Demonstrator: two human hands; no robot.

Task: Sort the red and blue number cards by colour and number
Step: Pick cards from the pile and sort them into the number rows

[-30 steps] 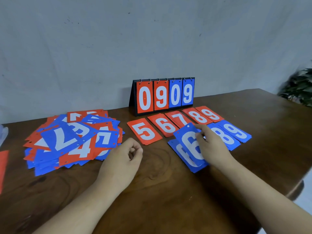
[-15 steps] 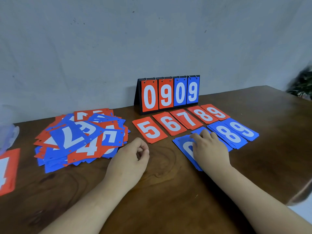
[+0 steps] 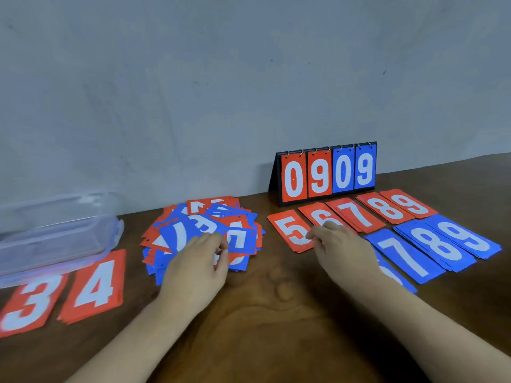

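While the left hand (image 3: pixel 199 261) curls on the messy heap of red and blue number cards (image 3: pixel 204 230), middle left, pinching or not I cannot tell, the right hand (image 3: pixel 343 250) rests straight fingers on the red paper 5 card (image 3: pixel 290 230). Its wrist could push the blue pile under it (image 3: pixel 403 283) crooked.

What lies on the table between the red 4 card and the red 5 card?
In the head view, the mixed pile of red and blue cards, with the left hand on it.
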